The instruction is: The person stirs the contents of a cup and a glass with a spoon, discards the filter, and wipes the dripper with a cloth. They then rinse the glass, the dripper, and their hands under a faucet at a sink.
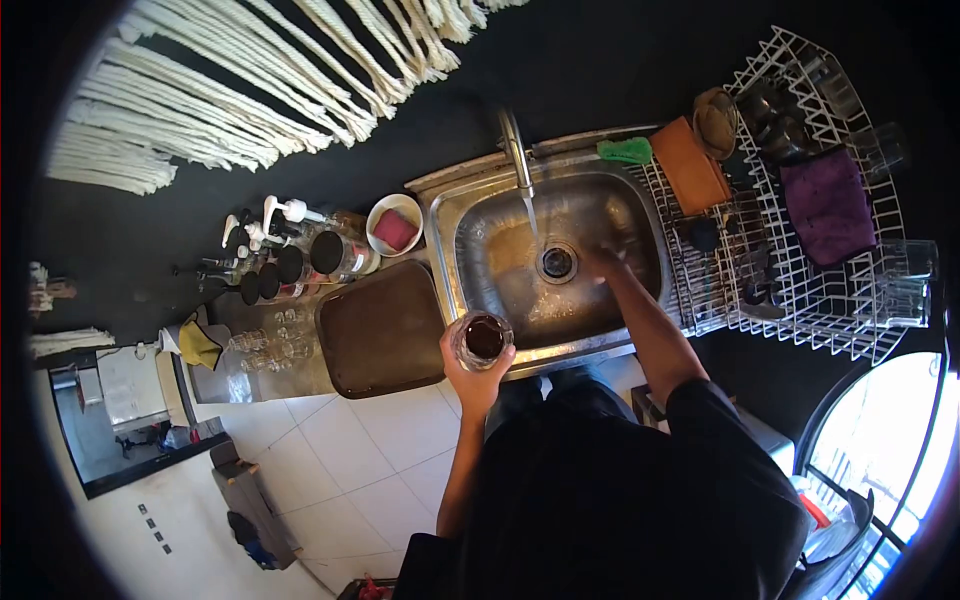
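Observation:
My left hand [474, 384] is wrapped round a clear drinking glass [482, 340], held at the front left rim of the metal sink [448, 240]. The inside of the glass looks dark brown. Over the right part of the basin, my right hand [607, 262] is smeared by motion and its fingers do not show clearly. The drain [556, 263] lies just to its left. From the tap [516, 155] a thin stream of water runs down into the basin.
Left of the sink are a brown tray [380, 330], a white bowl [374, 222] with a pink sponge [396, 230], pump bottles and small glasses [275, 345]. To the right, a white wire dish rack [800, 300] holds glasses and a purple cloth [828, 205]. A green sponge [624, 151] rests behind the basin.

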Action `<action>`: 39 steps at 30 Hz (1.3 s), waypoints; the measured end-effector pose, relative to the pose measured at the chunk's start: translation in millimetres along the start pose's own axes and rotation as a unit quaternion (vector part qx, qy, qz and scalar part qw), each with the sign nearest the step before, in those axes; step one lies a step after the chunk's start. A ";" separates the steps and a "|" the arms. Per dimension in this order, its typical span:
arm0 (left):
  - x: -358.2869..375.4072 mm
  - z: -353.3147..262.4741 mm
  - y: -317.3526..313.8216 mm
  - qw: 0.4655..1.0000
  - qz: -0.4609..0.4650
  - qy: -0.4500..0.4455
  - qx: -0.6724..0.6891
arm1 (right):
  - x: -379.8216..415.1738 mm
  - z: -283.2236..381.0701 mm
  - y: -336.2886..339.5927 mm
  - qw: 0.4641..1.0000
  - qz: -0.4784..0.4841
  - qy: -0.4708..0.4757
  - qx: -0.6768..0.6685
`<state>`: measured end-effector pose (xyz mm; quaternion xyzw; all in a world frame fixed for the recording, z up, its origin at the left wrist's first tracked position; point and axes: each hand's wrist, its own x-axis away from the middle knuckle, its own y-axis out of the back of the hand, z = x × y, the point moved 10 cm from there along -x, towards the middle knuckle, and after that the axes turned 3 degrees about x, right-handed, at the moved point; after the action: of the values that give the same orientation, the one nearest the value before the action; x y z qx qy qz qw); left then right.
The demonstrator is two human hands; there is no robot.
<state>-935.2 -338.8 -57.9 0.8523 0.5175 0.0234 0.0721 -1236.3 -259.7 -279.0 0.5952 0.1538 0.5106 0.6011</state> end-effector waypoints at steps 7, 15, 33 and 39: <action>18.8 8.2 22.8 0.999 -0.036 0.013 -0.003 | -89.8 19.3 172.1 0.912 -0.221 -0.042 -0.344; 40.3 19.2 46.3 0.993 -0.105 0.050 0.000 | -129.9 40.5 177.7 0.822 -0.071 -0.017 -0.564; 15.1 22.3 57.2 0.999 -0.037 -0.007 0.005 | 30.7 -31.6 19.0 0.835 -0.111 -0.008 -0.539; -5.8 6.0 75.3 0.998 0.033 -0.051 0.018 | 53.2 14.7 108.1 0.890 -0.056 0.030 -0.452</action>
<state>-871.0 -378.8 -52.5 0.8700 0.4855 -0.0273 0.0819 -1248.3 -250.4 -158.6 0.2340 -0.0419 0.5080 0.8279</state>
